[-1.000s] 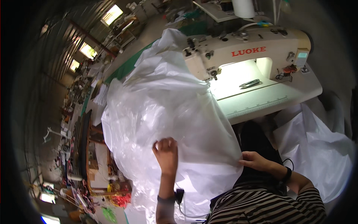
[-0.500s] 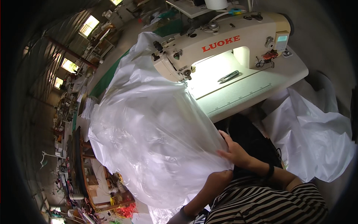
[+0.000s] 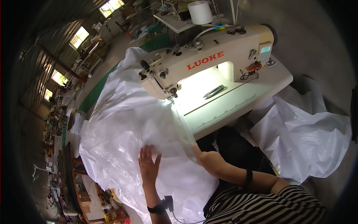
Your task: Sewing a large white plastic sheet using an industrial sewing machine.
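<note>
A large sheet of thin, translucent white plastic film [image 3: 119, 130] spreads over the left of the view, its right edge running up under the needle of a white sewing machine [image 3: 209, 56]. My left hand [image 3: 149, 164] lies on the film with fingers stretched out. At the sheet's right edge, near the front of the machine bed, my right hand [image 3: 205, 158] is closed on the film; its fingertips are partly hidden and slightly blurred. Thread snips [image 3: 214, 92] rest on the lit machine bed, out of reach of both hands' present grip.
More white film [image 3: 302, 138] hangs in a heap at the right, beside my legs. A white thread cone [image 3: 200, 12] stands behind the machine. To the left are a wooden-framed rack [image 3: 76, 171] and cluttered shelves. A small control panel [image 3: 265, 53] glows on the machine's right end.
My left hand has left the sheet's near edge and moved up and left onto the film, opening. My right hand has shifted left and closed on the edge. The view has turned somewhat.
</note>
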The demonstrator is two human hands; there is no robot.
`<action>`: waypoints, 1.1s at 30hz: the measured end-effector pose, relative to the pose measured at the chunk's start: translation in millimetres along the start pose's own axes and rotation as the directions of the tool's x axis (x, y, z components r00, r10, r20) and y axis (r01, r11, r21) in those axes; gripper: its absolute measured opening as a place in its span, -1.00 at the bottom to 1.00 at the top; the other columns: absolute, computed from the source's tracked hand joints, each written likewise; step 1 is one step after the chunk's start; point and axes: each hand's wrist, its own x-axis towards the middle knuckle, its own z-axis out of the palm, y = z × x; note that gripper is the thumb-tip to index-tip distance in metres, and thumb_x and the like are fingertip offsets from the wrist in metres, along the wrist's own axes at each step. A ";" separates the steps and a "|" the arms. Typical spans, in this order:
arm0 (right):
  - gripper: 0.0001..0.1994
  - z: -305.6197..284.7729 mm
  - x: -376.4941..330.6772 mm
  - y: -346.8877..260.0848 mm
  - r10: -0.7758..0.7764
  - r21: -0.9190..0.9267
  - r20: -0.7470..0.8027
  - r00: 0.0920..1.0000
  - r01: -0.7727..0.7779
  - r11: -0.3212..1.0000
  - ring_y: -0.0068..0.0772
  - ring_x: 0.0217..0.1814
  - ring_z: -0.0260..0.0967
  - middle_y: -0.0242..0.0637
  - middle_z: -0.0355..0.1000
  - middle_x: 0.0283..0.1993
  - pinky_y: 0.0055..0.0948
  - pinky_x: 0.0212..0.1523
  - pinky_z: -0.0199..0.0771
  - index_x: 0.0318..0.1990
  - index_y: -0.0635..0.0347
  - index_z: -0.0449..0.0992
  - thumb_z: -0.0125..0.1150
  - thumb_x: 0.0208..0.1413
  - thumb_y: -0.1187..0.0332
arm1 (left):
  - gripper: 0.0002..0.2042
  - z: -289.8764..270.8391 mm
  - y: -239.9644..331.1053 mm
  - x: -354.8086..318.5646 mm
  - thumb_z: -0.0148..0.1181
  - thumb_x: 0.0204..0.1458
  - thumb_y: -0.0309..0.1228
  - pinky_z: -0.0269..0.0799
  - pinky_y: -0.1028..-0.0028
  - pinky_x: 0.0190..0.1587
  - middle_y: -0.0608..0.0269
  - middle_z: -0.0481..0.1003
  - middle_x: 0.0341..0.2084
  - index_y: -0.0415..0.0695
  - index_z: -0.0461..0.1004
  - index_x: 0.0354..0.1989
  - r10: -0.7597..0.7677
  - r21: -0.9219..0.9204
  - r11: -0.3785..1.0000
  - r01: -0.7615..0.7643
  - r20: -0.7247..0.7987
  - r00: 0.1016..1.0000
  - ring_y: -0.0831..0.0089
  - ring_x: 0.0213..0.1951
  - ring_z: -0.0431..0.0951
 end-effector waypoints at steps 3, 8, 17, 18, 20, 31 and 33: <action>-0.28 -5.5 29.6 3.5 -0.023 -0.074 0.058 0.998 0.027 0.997 -0.49 -0.72 0.35 -0.40 0.39 -0.64 -0.47 -0.76 0.27 0.28 0.57 0.16 0.17 -0.12 0.46 | -0.44 14.7 -13.7 29.3 0.16 0.13 -0.11 0.00 -0.22 0.29 0.09 0.18 0.33 0.02 0.24 0.30 0.015 0.073 0.997 -0.013 -0.032 0.999 0.06 0.40 0.04; -0.42 -12.4 83.9 22.7 0.034 0.102 0.087 0.996 -0.043 0.994 -0.24 -0.53 0.51 -0.25 0.49 -0.52 -0.31 -0.60 0.45 0.27 0.57 0.14 0.04 0.09 0.48 | -0.45 27.9 -30.3 83.3 0.09 0.16 -0.07 -0.11 -0.31 0.28 0.15 0.13 0.37 0.09 0.23 0.31 -0.008 0.094 0.995 0.015 -0.071 0.997 0.10 0.41 0.02; -0.51 -30.6 118.0 38.3 0.117 0.371 0.098 0.988 -0.146 0.917 0.01 -0.35 0.52 -0.06 0.51 -0.42 -0.16 -0.35 0.53 0.27 0.49 0.14 -0.03 0.22 0.44 | -0.48 36.4 -68.7 175.5 -0.02 0.22 -0.03 -0.19 -0.20 0.35 0.20 0.11 0.39 0.10 0.22 0.33 -0.033 0.116 0.992 0.050 -0.147 0.989 0.20 0.42 0.01; -0.51 -28.1 102.5 39.3 0.111 0.371 0.134 0.985 -0.154 0.916 0.01 -0.35 0.52 -0.06 0.51 -0.42 -0.16 -0.35 0.53 0.27 0.49 0.14 -0.03 0.22 0.44 | -0.48 30.7 -69.6 177.2 0.00 0.22 -0.06 -0.17 -0.20 0.35 0.18 0.12 0.38 0.09 0.23 0.32 -0.021 0.066 0.997 0.028 -0.108 0.994 0.20 0.41 0.03; -0.46 -15.1 59.5 41.5 0.100 0.791 -0.082 0.992 0.003 0.612 -0.09 -0.32 0.51 -0.10 0.51 -0.38 -0.21 -0.26 0.51 0.28 0.42 0.14 0.09 0.22 0.35 | -0.51 18.2 -68.1 163.4 0.05 0.21 -0.15 -0.10 -0.11 0.36 0.13 0.15 0.36 0.02 0.26 0.30 0.041 -0.174 0.983 -0.056 -0.093 0.995 0.17 0.38 0.11; -0.56 11.8 -60.2 49.9 -0.395 0.911 0.317 0.863 -0.393 -0.128 -0.52 -0.01 0.39 -0.30 0.47 -0.04 -0.47 0.05 0.42 0.09 0.31 0.42 0.35 0.11 0.31 | -0.36 10.9 -137.2 -41.9 0.12 0.15 -0.51 0.07 0.22 0.36 0.01 0.06 0.39 -0.01 0.04 0.40 -0.226 -0.231 0.958 0.173 -0.224 0.948 0.06 0.40 0.03; -0.57 9.1 -75.5 69.0 -0.275 0.862 0.470 0.839 -0.504 -0.064 -0.52 -0.04 0.40 -0.27 0.46 -0.06 -0.48 0.02 0.44 0.10 0.35 0.37 0.32 0.10 0.39 | -0.45 -1.0 -145.9 -51.4 0.09 0.14 -0.54 0.16 0.20 0.32 -0.04 0.16 0.33 -0.08 0.17 0.34 -0.307 -0.128 0.950 0.285 -0.205 0.929 0.02 0.37 0.11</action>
